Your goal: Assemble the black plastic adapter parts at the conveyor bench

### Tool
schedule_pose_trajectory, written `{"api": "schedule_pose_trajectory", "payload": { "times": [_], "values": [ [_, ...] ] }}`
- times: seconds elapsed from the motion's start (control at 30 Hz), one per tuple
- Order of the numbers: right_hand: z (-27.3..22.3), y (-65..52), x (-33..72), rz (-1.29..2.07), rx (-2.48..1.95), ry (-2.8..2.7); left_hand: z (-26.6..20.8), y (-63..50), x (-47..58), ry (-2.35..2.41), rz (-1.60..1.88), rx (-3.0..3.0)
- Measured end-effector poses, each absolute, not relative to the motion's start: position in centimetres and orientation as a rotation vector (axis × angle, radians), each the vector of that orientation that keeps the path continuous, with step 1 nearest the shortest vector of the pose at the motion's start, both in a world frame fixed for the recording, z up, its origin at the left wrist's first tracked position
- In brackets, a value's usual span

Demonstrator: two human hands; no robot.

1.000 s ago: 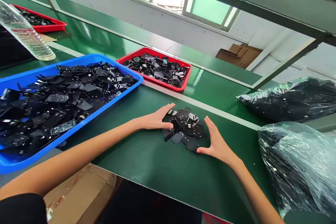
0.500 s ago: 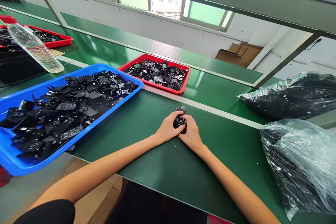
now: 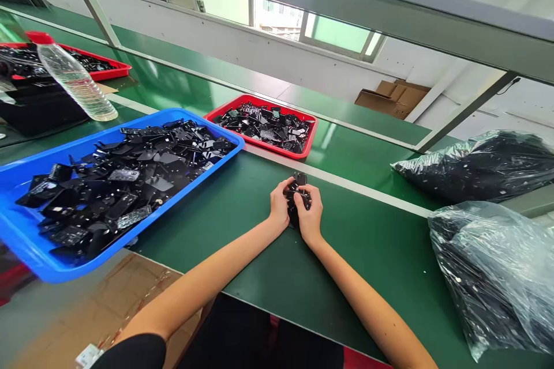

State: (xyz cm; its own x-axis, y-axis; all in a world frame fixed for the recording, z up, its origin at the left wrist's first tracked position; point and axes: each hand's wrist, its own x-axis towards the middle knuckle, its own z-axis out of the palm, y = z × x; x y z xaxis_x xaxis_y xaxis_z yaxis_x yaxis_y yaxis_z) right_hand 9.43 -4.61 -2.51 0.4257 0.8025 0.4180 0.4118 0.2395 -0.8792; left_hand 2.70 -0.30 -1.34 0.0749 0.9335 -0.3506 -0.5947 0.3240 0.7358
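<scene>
Black parts, small flat pcs, sit as a tight bunch btwn both hands on the green table, just on the near side of the white stripe. Exact count n/a, fingers hide most; a few stick up past the fingertips at the far end.

L hand: fingers bent, curled round the L side of the bunch, opening no wider than the bunch itself. R hand: same on the R side, thumb lying across the near face. Both have hold of the bunch; can't tell which pc each finger presses, or if the bunch rests on the table or is a bit off it.

Step in hand prob. = gathering/holding the bunch. To do it well, imo: press evenly from both sides, palms facing, so loose pcs don't slip out the bottom; thumbs in front as a stop; low over the tabletop so a dropped pc lands close. Don't over-squeeze, thin edges & pins could bend or scratch, I'd guess.

Nearby: blue tray to the L, full of similar pcs; red tray beyond the stripe, also full; clear bag w/ dark contents, R, well apart from hands.
</scene>
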Motion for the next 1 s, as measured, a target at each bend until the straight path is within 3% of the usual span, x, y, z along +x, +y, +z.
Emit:
{"api": "schedule_pose_trajectory", "payload": {
  "times": [0.37, 0.57, 0.83, 1.0],
  "values": [
    [-2.9, -1.8, 9.2, 0.410, -1.311, -0.966, -1.0, 1.5, 1.6, 0.736, 0.818, 0.374],
    [-2.8, -0.4, 9.2, 0.423, -1.339, -0.919, -1.5, 0.8, 2.8, 0.669, 0.905, 0.362],
    [-0.5, -0.3, 5.9, 0.238, -1.384, -1.306, -1.9, 3.5, 0.4, 0.281, 0.834, 0.151],
    [-0.5, 0.0, 5.4, -0.078, -1.511, -1.599, -2.4, 4.3, -0.3, 0.119, 0.805, 0.150]
  ]
}}
